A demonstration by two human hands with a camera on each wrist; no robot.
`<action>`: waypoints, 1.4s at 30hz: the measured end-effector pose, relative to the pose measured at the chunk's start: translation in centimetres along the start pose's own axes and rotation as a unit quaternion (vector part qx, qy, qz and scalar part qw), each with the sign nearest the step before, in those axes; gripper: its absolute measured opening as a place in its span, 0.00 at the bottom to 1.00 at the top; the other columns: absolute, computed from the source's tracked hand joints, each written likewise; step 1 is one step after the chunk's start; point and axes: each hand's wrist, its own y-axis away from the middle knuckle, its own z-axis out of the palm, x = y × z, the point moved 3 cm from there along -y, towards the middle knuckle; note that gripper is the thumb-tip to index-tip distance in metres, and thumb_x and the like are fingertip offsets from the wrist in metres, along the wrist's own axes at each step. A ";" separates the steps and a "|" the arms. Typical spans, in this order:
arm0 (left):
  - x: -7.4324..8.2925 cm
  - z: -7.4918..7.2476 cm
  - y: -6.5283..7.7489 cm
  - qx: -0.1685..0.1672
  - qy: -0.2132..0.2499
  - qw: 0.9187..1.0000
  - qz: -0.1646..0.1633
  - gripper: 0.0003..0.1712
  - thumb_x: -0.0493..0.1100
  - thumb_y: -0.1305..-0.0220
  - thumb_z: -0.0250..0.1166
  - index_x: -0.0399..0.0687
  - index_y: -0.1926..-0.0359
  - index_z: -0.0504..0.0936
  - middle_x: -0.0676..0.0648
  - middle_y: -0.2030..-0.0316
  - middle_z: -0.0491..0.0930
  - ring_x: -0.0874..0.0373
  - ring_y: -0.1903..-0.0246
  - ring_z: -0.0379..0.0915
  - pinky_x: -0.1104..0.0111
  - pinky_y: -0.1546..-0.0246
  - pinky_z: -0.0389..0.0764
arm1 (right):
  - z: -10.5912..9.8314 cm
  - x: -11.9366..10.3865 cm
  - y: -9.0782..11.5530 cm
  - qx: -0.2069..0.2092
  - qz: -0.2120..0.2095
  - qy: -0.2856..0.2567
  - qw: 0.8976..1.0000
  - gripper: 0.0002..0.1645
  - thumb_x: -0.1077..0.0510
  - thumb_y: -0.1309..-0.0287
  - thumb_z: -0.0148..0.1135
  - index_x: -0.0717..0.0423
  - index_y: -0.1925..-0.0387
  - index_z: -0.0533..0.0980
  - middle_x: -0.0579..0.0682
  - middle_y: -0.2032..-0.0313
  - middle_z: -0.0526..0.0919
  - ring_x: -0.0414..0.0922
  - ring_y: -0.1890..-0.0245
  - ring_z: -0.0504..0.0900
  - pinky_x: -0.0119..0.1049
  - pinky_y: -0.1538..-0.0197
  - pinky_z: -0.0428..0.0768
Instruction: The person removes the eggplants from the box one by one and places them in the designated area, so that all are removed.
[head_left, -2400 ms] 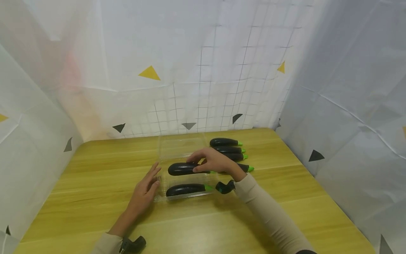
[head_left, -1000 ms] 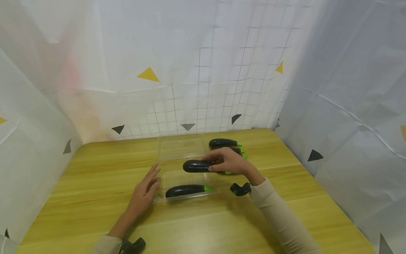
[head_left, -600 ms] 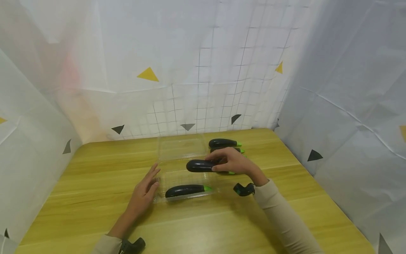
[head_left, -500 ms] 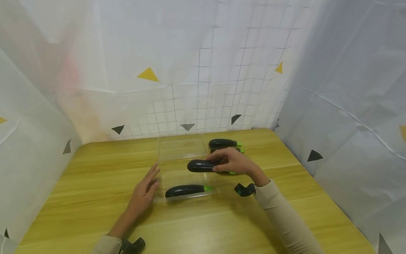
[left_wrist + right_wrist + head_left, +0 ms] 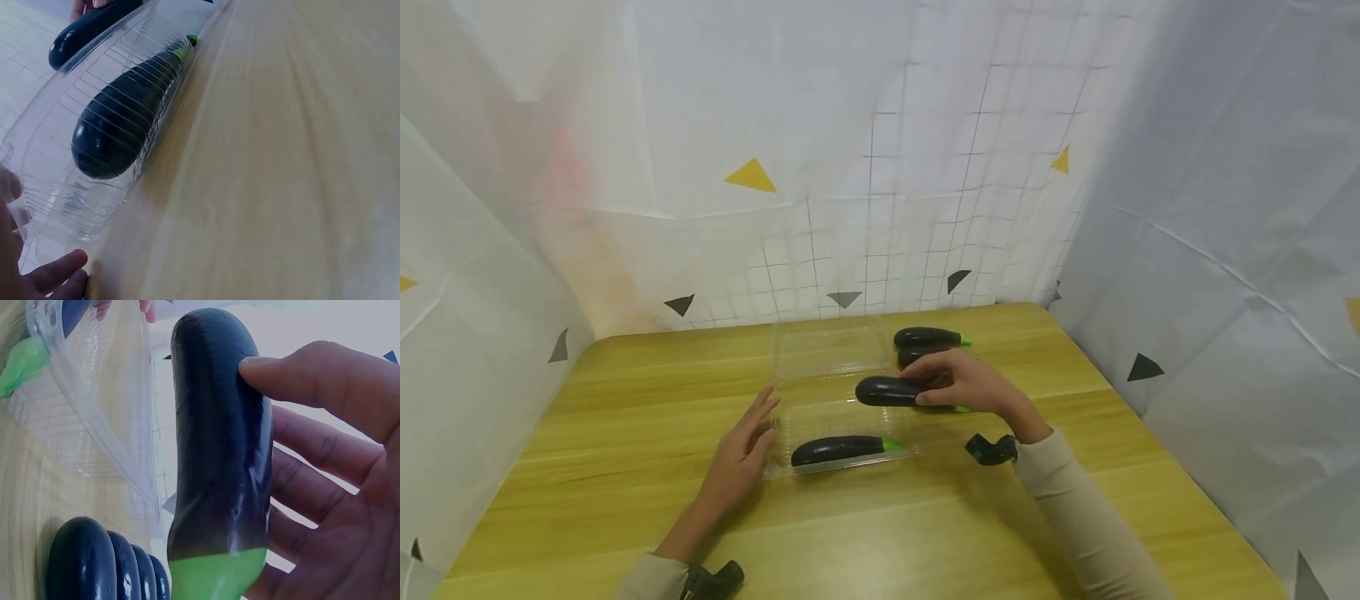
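Observation:
My right hand (image 5: pixel 973 385) pinches a dark eggplant (image 5: pixel 886 391) between thumb and fingers. It is raised above the table, just behind and right of a clear plastic clamshell box (image 5: pixel 831 417). In the right wrist view its green stem end (image 5: pixel 219 575) points toward the bottom. Another eggplant (image 5: pixel 837 450) lies along the near side of the box, its green stem to the right. My left hand (image 5: pixel 741 454) rests at the box's left end with fingers extended. In the left wrist view its fingertips (image 5: pixel 65 265) lie right beside the box's end wall.
The box's lid (image 5: pixel 831 346) lies folded back, away from me. Several more eggplants (image 5: pixel 927 337) lie in a row at the back right, partly hidden by the right hand. White sheeting (image 5: pixel 820 250) encloses the wooden table (image 5: pixel 625 400) behind and on both sides.
The right hand, gripping the eggplant, has moved from over the box to the right, nearer the row of eggplants. The left hand and the box have stayed in place.

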 end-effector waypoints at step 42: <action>0.0 0.0 0.0 -0.003 -0.002 1.000 0.006 0.29 0.35 0.20 0.56 0.47 0.23 0.68 0.43 0.21 0.57 0.38 0.41 0.78 0.69 0.44 0.77 | -1.8 2.8 4.0 0.029 0.022 0.018 0.999 0.22 0.57 0.35 0.73 0.56 0.41 0.83 0.51 0.44 0.84 0.50 0.46 0.82 0.55 0.45 0.81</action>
